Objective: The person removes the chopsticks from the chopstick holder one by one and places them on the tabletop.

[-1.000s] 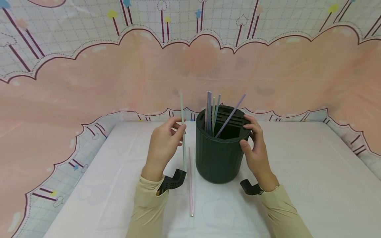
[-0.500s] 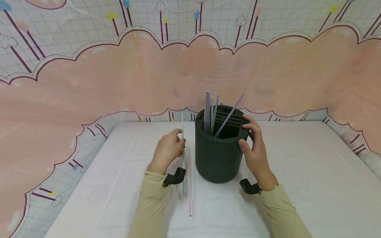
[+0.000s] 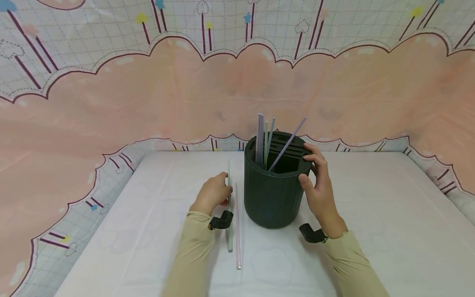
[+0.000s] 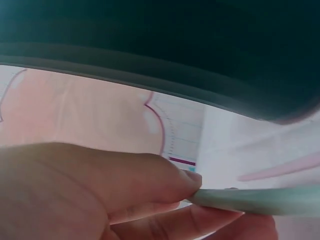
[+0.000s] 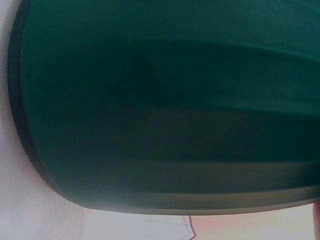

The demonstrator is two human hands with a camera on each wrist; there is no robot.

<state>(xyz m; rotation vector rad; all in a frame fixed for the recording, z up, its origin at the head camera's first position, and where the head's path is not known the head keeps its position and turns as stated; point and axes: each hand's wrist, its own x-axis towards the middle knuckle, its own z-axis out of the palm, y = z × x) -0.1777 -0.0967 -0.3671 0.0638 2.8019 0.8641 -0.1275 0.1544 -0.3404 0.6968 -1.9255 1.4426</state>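
Note:
My left hand (image 3: pixel 212 192) pinches a pale green straw (image 3: pixel 230 243) between thumb and fingers, low over the white table and left of a pink straw (image 3: pixel 238 243). In the left wrist view, the thumb presses the green straw (image 4: pixel 260 201) against the fingers, and the pink straw (image 4: pixel 280 169) lies just beyond. A dark green ribbed utensil holder (image 3: pixel 272 202) stands upright to the right. My right hand (image 3: pixel 321 194) grips its right rim, thumb in front and fingers towards the back. The holder's wall (image 5: pixel 165 115) fills most of the right wrist view.
Several straws (image 3: pixel 259 136) stand in the holder's front opening, and a purple straw (image 3: pixel 288 143) leans right across it. Slots (image 3: pixel 283 142) cover the back of its top. A patterned cloth (image 3: pixel 237 90) hangs behind the white table (image 3: pixel 378 214).
My left hand has come down and towards me, lowering the green straw until it runs alongside the pink one. My right hand and the holder have stayed in place.

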